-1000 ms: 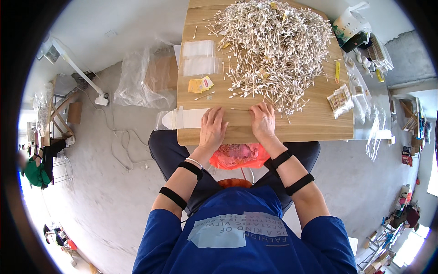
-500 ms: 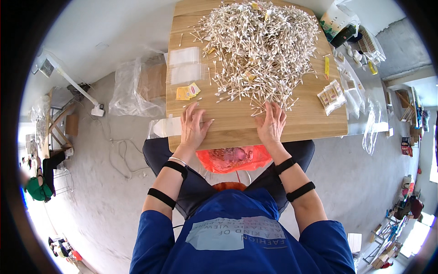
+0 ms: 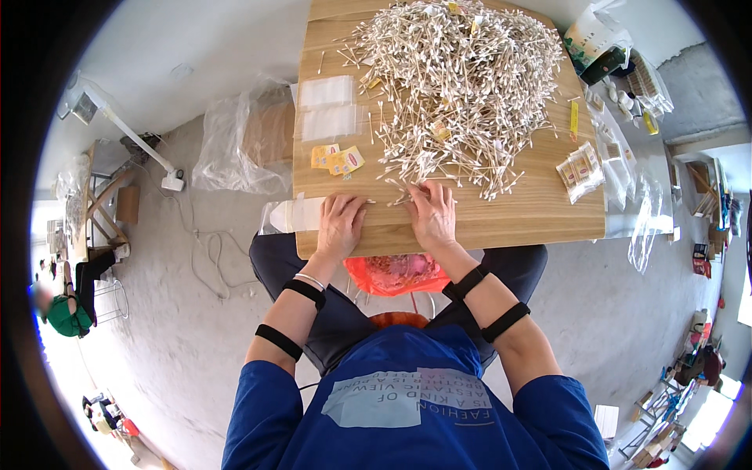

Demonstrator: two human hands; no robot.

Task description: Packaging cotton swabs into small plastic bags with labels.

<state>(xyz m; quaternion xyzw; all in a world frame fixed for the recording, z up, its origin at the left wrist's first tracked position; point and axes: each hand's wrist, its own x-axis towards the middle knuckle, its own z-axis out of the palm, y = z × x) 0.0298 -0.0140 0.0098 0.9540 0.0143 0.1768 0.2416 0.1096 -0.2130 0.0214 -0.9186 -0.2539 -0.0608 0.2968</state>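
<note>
A large heap of cotton swabs covers the far middle and right of the wooden table. My left hand rests at the near edge, fingers curled, with the white tip of a swab poking out beside the index finger. Just right of it, my right hand has its fingertips closed on some swabs at the heap's near left fringe. Stacked clear plastic sleeves and small yellow cards lie beyond my left hand. A white paper piece in clear plastic is next to my left wrist.
At the table's right side lies a clear bag of small yellow-and-white packs, near a yellow strip. Plastic bags cover the surface beyond. A red bag hangs below the table edge between my knees. A person in green sits far left.
My right hand has moved left from the heap's near edge toward my left hand, with some swabs now at its fingertips. My left hand's fingers have drawn in. The view has shifted slightly.
</note>
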